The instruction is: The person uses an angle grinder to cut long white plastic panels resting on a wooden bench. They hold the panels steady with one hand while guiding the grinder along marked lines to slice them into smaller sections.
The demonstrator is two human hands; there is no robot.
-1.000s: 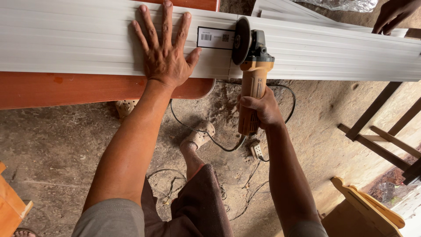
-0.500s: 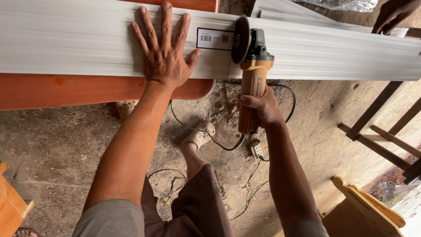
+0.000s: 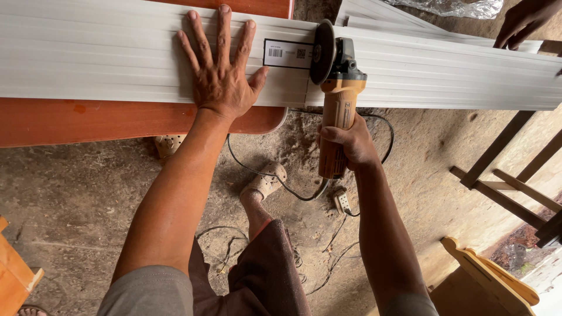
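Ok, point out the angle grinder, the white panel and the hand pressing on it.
angle grinder (image 3: 336, 111), head view, on its orange body.
white panel (image 3: 105, 58), head view, on its ribbed face.
left hand (image 3: 221, 82), head view, on the back of the hand.

Soft daylight is filling the scene evenly, with no harsh glare. The white ribbed panel is reading brightest, close to washing out along its upper ridges. A dim shadow is lying on the dirt floor beneath the reddish surface. Focus is holding sharp across the middle, while wide-angle distortion is bending straight lines towards the edges and corners.
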